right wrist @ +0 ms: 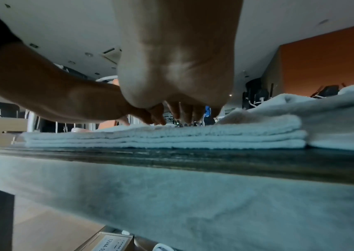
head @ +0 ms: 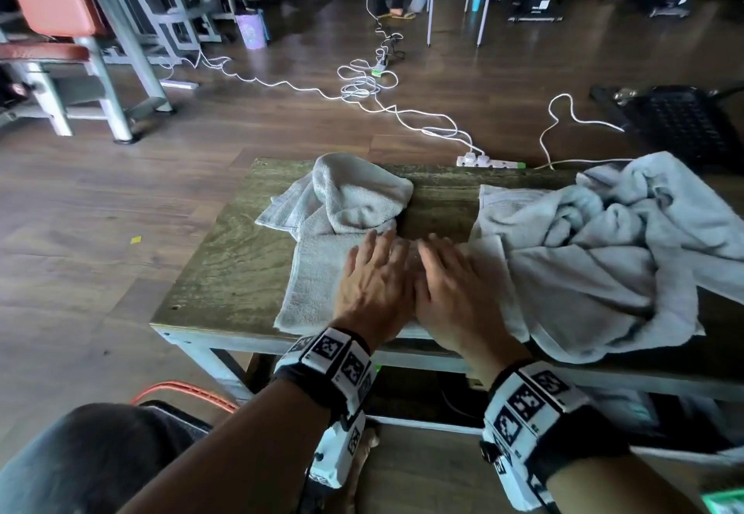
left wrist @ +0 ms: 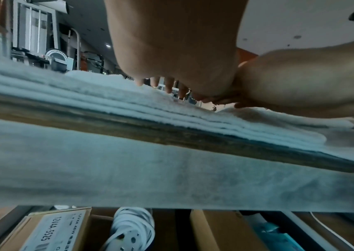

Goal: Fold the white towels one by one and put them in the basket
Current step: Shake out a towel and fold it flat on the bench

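We see the folded white towel (head: pixel 312 284) lying flat in layers at the table's (head: pixel 225 272) near edge. Left hand (head: pixel 372 286) and right hand (head: pixel 455 292) press it side by side, fingers straight, slightly spread. Crumpled towel (head: pixel 354 195) just behind, towel pile (head: pixel 596 256) touching right; bare wood left.

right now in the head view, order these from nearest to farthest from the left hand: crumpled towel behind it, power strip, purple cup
1. Crumpled towel, just beyond the left hand on the table.
2. Power strip, on the floor past the table's far edge, to the right.
3. Purple cup, far back, left.
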{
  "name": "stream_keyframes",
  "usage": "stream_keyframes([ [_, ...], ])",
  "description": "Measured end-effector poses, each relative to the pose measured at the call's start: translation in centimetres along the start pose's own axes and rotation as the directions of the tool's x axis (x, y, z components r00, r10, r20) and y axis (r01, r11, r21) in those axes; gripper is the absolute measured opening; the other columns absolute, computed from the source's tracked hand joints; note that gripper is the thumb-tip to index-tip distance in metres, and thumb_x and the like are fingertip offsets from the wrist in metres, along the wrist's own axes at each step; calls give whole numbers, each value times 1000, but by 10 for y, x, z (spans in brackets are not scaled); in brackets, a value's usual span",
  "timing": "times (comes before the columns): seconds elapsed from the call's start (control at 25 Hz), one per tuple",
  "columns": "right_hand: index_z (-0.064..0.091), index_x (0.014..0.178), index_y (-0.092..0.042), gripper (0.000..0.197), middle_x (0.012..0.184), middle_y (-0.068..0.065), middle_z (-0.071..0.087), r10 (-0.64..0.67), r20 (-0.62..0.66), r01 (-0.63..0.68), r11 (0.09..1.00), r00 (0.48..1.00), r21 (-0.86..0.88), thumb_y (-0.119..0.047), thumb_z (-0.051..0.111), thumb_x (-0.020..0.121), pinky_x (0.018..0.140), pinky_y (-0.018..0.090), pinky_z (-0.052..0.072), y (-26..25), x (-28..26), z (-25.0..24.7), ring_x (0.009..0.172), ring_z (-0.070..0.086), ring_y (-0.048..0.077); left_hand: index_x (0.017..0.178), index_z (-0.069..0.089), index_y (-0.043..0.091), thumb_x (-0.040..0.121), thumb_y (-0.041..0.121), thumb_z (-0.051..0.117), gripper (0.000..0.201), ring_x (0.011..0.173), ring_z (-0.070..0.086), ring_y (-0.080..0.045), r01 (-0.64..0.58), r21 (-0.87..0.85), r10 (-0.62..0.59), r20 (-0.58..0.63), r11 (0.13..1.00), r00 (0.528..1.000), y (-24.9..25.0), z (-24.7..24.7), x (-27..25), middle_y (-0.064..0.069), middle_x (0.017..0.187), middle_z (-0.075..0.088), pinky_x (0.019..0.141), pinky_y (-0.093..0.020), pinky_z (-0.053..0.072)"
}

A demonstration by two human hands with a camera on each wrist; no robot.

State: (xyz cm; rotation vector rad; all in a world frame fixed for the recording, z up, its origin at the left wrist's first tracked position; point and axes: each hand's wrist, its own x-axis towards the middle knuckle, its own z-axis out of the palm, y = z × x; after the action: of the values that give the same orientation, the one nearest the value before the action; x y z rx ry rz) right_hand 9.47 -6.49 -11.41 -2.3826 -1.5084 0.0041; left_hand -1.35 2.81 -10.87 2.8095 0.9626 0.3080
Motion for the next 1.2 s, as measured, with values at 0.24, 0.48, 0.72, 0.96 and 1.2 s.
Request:
stream_keyframes([
  [0.24,18,159,-29,71,167,-2,15,36,79,-29,996,996,-90,-52,9,93,125,41,9,9,2,17,154,12,18,157,4,30,103,46,14,57,151,-12,-14,-19,9,19,66,1000,998,-16,17,0,7,165,-6,124,-41,-2],
  [0.48,8,160,-22,90,168,-2,4,136,65,-126,982,989,-138,-74,4,86,125,36,1,22,-2,5,155,0,13,155,-2,40,98,60,17,63,149,-17,-8,73,-31,-71,62,997,995,-23,12,-5,11,164,-11,124,-40,-4],
  [0.72,8,160,-19,90,168,-2,2,177,48,-167,971,983,-173,-76,11,91,125,38,-3,29,-8,-1,155,-4,13,153,-10,41,97,65,11,64,150,-14,-10,180,-61,-176,60,982,983,-41,4,-21,11,163,-14,124,-40,-3],
  [0.96,2,160,-21,89,168,-5,-8,217,50,-207,965,975,-161,-76,10,91,125,43,-3,34,-12,-3,153,-14,11,156,-7,32,98,62,9,67,150,-13,-7,217,-65,-213,61,974,975,-54,4,-27,11,164,-12,124,-37,-2],
  [1.2,-5,159,-22,89,166,-7,-18,226,57,-217,967,972,-135,-77,7,90,125,43,-4,38,-14,-4,151,-21,9,156,-6,29,97,64,9,71,150,-11,-7,309,-54,-303,96,950,948,-62,0,-31,12,164,-12,124,-42,-2],
])
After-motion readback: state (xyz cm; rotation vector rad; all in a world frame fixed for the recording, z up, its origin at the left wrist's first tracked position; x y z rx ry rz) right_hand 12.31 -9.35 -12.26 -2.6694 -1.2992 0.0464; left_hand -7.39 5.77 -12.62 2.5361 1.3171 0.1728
